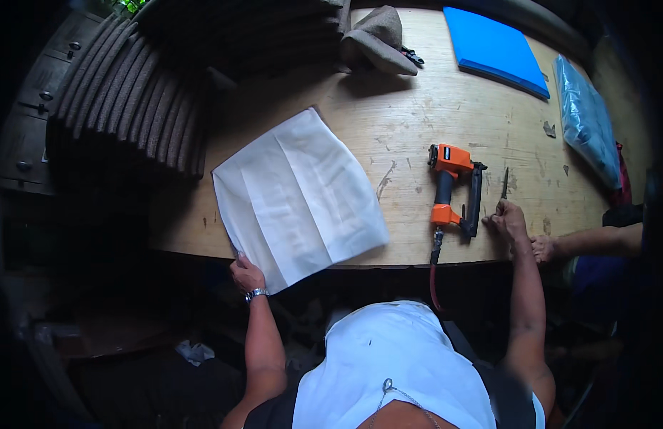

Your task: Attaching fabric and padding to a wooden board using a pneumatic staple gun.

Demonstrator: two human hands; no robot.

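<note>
My left hand (pixel 247 272), with a metal watch at the wrist, grips the near left corner of a creased white fabric piece (pixel 295 196) that lies flat on the wooden table (pixel 381 114). My right hand (pixel 510 218) is closed on a slim, dark, pointed tool (pixel 504 182) at the table's right side. Just left of it lies an orange and black pneumatic stapler (pixel 453 171) with a red hose hanging over the front edge.
Stacked brown padded pieces (pixel 124 93) fill the back left. A loose brown piece (pixel 378 46) and a blue board (pixel 496 50) lie at the back. A plastic-wrapped bundle (pixel 585 121) rests right. Another person's hand and forearm (pixel 589 243) reach in at the right edge.
</note>
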